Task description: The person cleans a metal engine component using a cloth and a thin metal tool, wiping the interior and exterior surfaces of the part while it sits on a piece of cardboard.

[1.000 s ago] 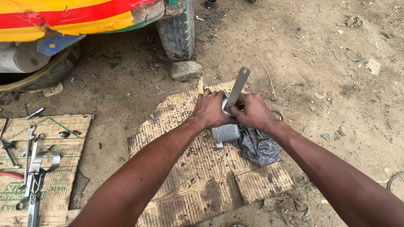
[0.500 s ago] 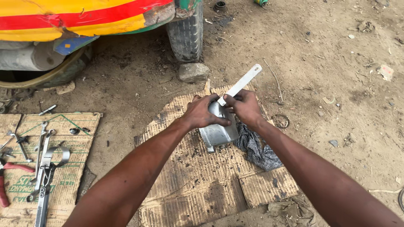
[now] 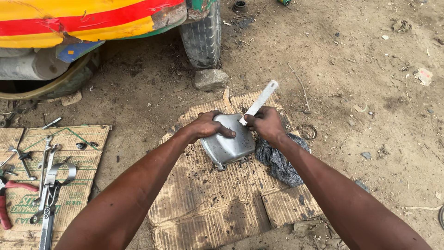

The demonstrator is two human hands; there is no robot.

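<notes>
Outdoor roadside repair spot: dirt ground [image 3: 370, 69], veh. tyre [image 3: 201, 32], tools [image 3: 46, 185] on cardboard [image 3: 69, 139] (no bench)

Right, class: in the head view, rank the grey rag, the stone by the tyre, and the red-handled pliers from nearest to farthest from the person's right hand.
1. Grey rag: just below the right hand, touching the wrist.
2. Stone: up and left, in front of the tyre.
3. Red-handled pliers: far left edge, on the tool cardboard.
</notes>
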